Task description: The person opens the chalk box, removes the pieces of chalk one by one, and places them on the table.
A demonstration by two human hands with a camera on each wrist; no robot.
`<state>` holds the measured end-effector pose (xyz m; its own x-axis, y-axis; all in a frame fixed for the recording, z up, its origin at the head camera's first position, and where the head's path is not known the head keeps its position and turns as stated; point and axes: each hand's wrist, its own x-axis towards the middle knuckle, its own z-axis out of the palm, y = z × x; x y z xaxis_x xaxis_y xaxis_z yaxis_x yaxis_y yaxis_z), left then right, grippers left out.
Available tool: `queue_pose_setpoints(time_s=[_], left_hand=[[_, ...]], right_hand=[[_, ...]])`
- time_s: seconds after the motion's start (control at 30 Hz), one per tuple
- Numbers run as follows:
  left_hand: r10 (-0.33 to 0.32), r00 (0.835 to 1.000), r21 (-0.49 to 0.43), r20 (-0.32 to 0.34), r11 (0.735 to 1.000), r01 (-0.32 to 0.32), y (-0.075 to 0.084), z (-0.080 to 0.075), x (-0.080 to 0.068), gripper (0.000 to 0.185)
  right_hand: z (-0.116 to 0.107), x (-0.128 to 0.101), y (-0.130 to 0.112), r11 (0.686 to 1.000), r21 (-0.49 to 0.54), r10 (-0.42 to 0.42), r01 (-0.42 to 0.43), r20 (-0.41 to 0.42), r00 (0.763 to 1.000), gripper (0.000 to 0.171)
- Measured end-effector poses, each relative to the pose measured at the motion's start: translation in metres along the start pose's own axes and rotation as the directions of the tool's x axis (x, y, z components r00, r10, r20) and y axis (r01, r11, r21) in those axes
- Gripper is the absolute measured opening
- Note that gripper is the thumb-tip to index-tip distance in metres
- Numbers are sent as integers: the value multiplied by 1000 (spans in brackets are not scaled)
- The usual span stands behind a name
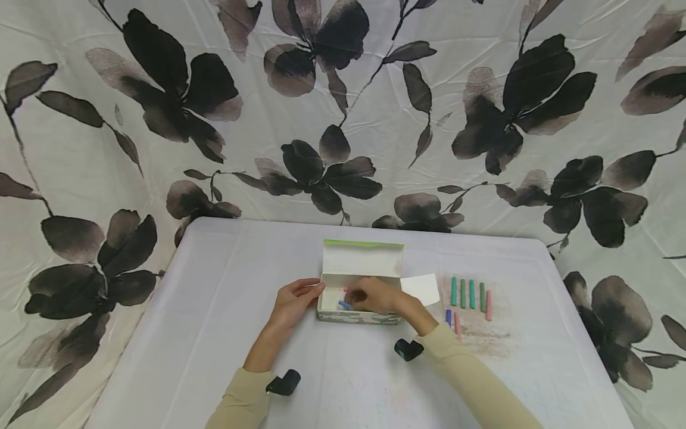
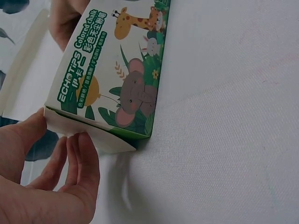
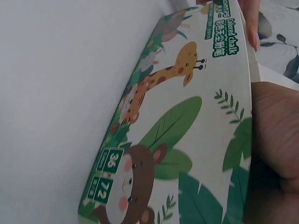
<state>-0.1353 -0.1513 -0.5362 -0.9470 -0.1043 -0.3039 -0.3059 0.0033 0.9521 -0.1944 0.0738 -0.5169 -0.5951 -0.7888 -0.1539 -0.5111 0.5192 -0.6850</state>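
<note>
An open box of colored chalk [image 1: 358, 318], printed with a giraffe and an elephant, stands on the table with its lid [image 1: 362, 259] raised. At its left end, my left hand [image 1: 293, 302] grips the box edge; in the left wrist view its thumb lies at the corner and its fingertips press the white end flap [image 2: 110, 141]. My right hand [image 1: 375, 295] reaches down inside the box with bent fingers. A blue chalk stick [image 1: 345, 305] and a bit of pink chalk [image 1: 345, 289] show beside its fingertips. I cannot tell whether the fingers pinch any chalk.
Right of the box, a row of green and teal chalk sticks [image 1: 463, 293] and a pink stick [image 1: 489, 305] lie on the white cloth [image 1: 257, 262]. Nearer me are a blue stick [image 1: 448, 317] and another pink one [image 1: 458, 325]. Brownish chalk dust [image 1: 485, 342] smudges the cloth there.
</note>
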Motion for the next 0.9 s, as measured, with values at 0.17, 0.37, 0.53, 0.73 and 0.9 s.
queue_pose_setpoints(time_s=[0.17, 0.37, 0.53, 0.73, 0.9], left_hand=[[-1, 1000, 4, 1, 1000, 1, 1, -1, 0, 37], [3, 1000, 9, 12, 1000, -3, 1, -1, 0, 38], [-5, 1000, 18, 6, 1000, 5, 1, 0, 1, 39], [-15, 1000, 26, -5, 1000, 15, 1, 1, 1, 39], [-18, 1000, 21, -9, 1000, 18, 1, 1, 1, 38]], right_hand=[[-3, -8, 3, 995, 76, -58, 65, -88, 994, 16], [-9, -19, 2, 983, 139, -92, 122, -207, 974, 16], [-15, -30, 1, 976, 179, -69, 124, -288, 955, 21], [-25, -47, 4, 967, 242, 10, 82, -355, 935, 23], [-31, -62, 8, 956, 291, 84, 45, -415, 906, 23]])
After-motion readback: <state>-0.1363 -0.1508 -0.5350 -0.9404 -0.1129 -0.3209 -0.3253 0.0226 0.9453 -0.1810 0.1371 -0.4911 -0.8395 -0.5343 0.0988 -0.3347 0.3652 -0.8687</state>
